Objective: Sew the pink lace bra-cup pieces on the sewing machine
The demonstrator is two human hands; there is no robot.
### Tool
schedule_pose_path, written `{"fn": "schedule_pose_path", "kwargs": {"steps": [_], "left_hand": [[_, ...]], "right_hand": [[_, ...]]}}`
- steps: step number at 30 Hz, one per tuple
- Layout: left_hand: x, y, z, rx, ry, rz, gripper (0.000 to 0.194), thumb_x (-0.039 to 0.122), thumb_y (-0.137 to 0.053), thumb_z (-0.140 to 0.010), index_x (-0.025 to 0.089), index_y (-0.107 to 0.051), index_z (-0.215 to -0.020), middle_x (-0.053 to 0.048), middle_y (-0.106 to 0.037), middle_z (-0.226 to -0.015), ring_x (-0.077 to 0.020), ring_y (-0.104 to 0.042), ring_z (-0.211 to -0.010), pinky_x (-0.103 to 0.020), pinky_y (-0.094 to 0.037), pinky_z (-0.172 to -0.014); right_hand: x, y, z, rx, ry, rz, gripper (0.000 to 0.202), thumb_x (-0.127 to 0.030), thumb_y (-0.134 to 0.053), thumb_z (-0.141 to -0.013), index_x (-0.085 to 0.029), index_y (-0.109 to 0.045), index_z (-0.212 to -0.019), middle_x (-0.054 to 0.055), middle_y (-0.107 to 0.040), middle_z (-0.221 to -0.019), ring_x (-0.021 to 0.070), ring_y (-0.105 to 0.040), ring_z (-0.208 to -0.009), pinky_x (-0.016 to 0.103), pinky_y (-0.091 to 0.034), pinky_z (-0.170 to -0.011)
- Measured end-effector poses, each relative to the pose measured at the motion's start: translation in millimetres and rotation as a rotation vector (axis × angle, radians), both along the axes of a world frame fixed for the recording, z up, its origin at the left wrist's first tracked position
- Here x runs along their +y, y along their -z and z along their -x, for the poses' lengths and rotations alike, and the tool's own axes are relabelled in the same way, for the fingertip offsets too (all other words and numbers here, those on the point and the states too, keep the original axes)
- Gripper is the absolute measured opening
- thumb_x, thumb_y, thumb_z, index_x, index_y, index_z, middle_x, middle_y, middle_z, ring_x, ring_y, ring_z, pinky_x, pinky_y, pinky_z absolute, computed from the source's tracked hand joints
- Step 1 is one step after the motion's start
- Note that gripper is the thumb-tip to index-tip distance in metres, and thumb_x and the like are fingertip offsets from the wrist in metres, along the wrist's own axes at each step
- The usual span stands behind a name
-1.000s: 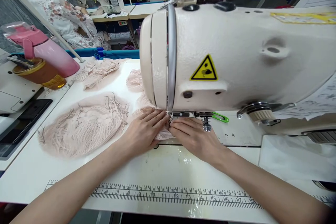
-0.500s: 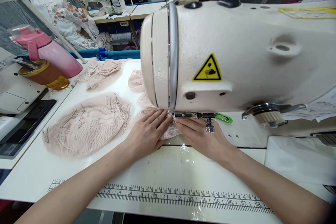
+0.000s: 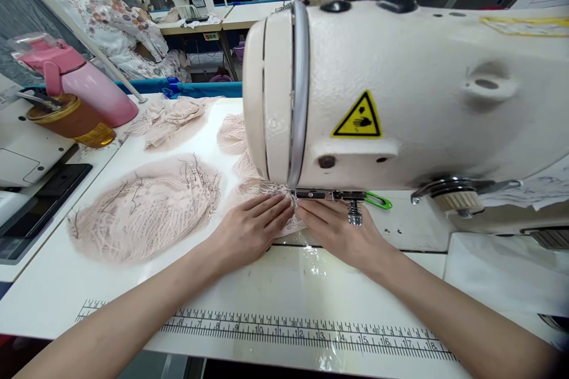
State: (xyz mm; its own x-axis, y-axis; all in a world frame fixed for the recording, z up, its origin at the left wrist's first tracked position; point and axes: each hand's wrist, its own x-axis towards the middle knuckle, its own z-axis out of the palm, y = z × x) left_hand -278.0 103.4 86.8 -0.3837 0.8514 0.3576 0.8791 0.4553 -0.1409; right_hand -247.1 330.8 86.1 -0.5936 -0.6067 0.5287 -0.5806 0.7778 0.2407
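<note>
My left hand [image 3: 251,226] lies flat on a piece of pale pink lace [image 3: 258,186], its fingers stretched toward the needle area of a white sewing machine [image 3: 382,83]. Just right of it, my right hand [image 3: 342,231] reaches in from the other side, fingers extended and lying low at the lace's right edge. A metal attachment [image 3: 329,195] with a small spring screw passes over the right fingers and partly covers them. The needle and presser foot are mostly hidden behind the machine head. Both thumbs are hardly visible.
More lace pieces lie left: an oval one with dark threads [image 3: 146,213] and a crumpled one [image 3: 178,115]. A pink bottle [image 3: 89,83], an amber cup [image 3: 73,124] and a dark phone [image 3: 48,198] stand farther left. A printed ruler [image 3: 284,328] runs along the front. A seated person [image 3: 111,23] works beyond.
My left fingers have flattened and drawn slightly toward me, uncovering a little more lace behind them. My right hand stays nearly in place. The whole view has shifted slightly.
</note>
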Motion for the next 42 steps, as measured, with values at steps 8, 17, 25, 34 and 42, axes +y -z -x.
{"fn": "schedule_pose_path", "kwargs": {"steps": [8, 17, 25, 34, 42], "left_hand": [[-9, -4.8, 7, -0.092, 0.034, -0.030, 0.037, 0.013, -0.042, -0.095, 0.009, -0.059, -0.127, -0.010, -0.063, -0.129, -0.0211, -0.060, -0.121, -0.036, -0.052, -0.103], [-8, -6.7, 9, -0.070, 0.000, -0.038, 0.036, 0.010, -0.039, -0.094, 0.008, -0.063, -0.121, -0.009, -0.066, -0.124, -0.0206, -0.063, -0.117, -0.035, -0.053, -0.101], [-5, -6.1, 5, -0.070, -0.035, -0.028, 0.037, 0.013, -0.039, -0.094, 0.005, -0.063, -0.121, -0.013, -0.065, -0.125, -0.0242, -0.063, -0.117, -0.039, -0.054, -0.101], [-2, 0.0, 0, -0.072, -0.087, -0.035, 0.040, 0.016, -0.040, -0.092, 0.004, -0.061, -0.125, -0.016, -0.062, -0.128, -0.0287, -0.059, -0.121, -0.044, -0.054, -0.100], [2, 0.9, -3, -0.009, -0.103, -0.040, 0.037, 0.018, -0.043, -0.093, 0.002, -0.063, -0.120, -0.019, -0.065, -0.124, -0.0316, -0.063, -0.115, -0.043, -0.057, -0.094]], "right_hand": [[-6, 5.7, 0, -0.025, -0.122, -0.005, 0.031, 0.002, -0.045, -0.088, -0.016, -0.067, -0.102, 0.004, -0.071, -0.102, 0.0133, -0.061, -0.099, 0.027, -0.046, -0.075], [-16, 11.6, 0, -0.044, -0.128, 0.068, 0.024, 0.000, -0.051, -0.087, -0.017, -0.067, -0.096, 0.002, -0.073, -0.098, 0.0134, -0.063, -0.097, 0.030, -0.050, -0.092], [-13, 8.2, 4, -0.011, -0.158, 0.061, 0.021, -0.001, -0.053, -0.087, -0.015, -0.067, -0.094, 0.002, -0.072, -0.095, 0.0130, -0.063, -0.097, 0.028, -0.049, -0.090], [-12, 6.3, 2, -0.021, -0.105, 0.069, 0.025, 0.001, -0.049, -0.088, -0.017, -0.066, -0.092, 0.002, -0.071, -0.094, 0.0128, -0.062, -0.095, 0.028, -0.044, -0.083], [-10, 4.1, -1, 0.016, -0.012, 0.023, 0.026, -0.001, -0.049, -0.086, -0.018, -0.067, -0.095, 0.001, -0.071, -0.095, 0.0118, -0.056, -0.084, 0.030, -0.028, -0.057]]}}
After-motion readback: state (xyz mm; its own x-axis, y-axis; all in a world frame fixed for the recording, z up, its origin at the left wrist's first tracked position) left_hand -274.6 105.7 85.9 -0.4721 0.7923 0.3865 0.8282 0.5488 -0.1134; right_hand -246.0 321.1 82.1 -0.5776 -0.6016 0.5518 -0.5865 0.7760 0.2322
